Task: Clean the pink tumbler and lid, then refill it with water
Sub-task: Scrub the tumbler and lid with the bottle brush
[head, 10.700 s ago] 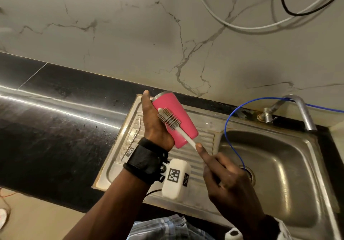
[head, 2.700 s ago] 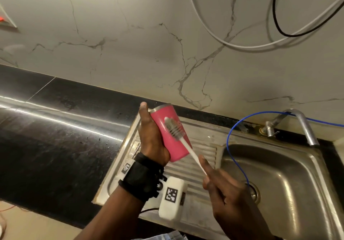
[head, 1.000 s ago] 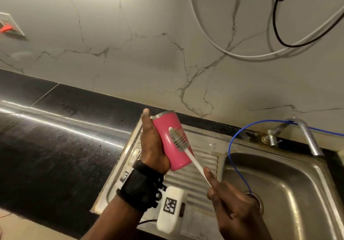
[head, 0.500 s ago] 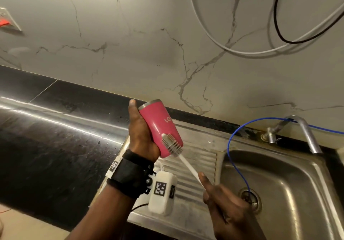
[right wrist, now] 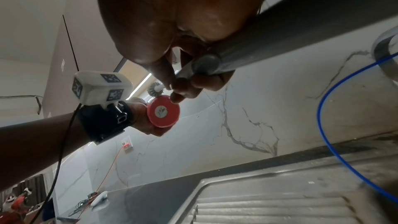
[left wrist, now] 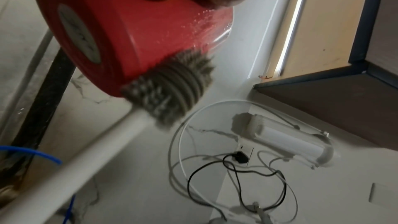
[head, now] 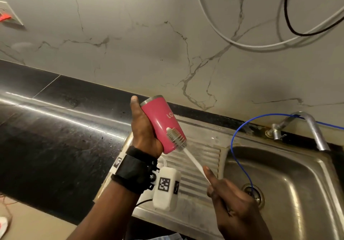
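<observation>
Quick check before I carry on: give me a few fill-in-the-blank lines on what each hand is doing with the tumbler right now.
1. The pink tumbler is gripped by the ____ hand.
2. The right hand holds the white handle of a ____.
3. The bristles touch the tumbler's outside near its ____ end.
4. Below the tumbler lies the ribbed steel ____ of the sink.

Missing words: left; brush; bottom; drainboard

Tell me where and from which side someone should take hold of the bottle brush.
Probably its bare white handle, between the right hand and the bristles. The bottle brush slants against the pink tumbler, so come from the sink side and wrap fingers around the thin shaft.
</observation>
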The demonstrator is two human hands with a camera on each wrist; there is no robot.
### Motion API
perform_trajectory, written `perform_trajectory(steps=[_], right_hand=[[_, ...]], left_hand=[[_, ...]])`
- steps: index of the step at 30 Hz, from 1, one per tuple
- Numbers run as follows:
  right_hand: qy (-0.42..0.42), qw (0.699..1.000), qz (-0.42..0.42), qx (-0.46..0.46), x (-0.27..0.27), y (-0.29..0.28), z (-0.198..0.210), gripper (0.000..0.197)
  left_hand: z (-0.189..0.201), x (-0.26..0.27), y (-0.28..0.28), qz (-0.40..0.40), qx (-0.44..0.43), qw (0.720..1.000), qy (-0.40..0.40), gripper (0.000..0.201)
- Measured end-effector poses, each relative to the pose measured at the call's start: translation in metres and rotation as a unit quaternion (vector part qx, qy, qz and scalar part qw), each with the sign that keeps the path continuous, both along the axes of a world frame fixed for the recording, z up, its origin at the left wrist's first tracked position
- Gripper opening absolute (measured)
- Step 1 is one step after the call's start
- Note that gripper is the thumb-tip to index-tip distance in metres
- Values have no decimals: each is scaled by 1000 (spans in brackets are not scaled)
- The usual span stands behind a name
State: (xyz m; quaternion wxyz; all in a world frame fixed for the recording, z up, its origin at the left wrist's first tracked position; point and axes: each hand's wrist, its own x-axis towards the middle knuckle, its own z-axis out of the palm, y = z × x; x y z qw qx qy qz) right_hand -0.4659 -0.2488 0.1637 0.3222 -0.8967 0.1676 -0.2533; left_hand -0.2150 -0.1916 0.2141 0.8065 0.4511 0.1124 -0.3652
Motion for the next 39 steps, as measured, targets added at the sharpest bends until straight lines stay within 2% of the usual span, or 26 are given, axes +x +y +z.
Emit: perform_trajectory(steps=[4, 9, 16, 23, 27, 30, 36, 39], right_hand=[[-6, 1000, -13, 12, 13, 3, 3, 49], [2, 1000, -10, 18, -3, 0, -2, 57], [6, 999, -16, 29, 14, 0, 8, 49], [8, 999, -11, 37, -6, 1, 4, 51], [8, 999, -23, 42, 6, 0, 12, 54], [-6, 999, -36, 30, 16, 0, 18, 53], [9, 999, -12, 35, -9, 1, 12, 55], [5, 999, -14, 29, -9, 3, 11, 55]], left_hand=[[-7, -11, -5, -12, 24, 1000, 11, 82], [-1, 11, 4, 25, -16, 1000, 3, 76], [-7, -6, 0, -19, 2, 1000, 24, 86], [-2, 5, 6, 7, -24, 999, 23, 80], [-13, -14, 2, -40, -15, 998, 40, 95], [-16, -24, -2, -66, -16, 997, 40, 92], [-14, -3, 5, -26, -18, 999, 45, 92], [-13, -10, 5, -27, -2, 999, 35, 93]])
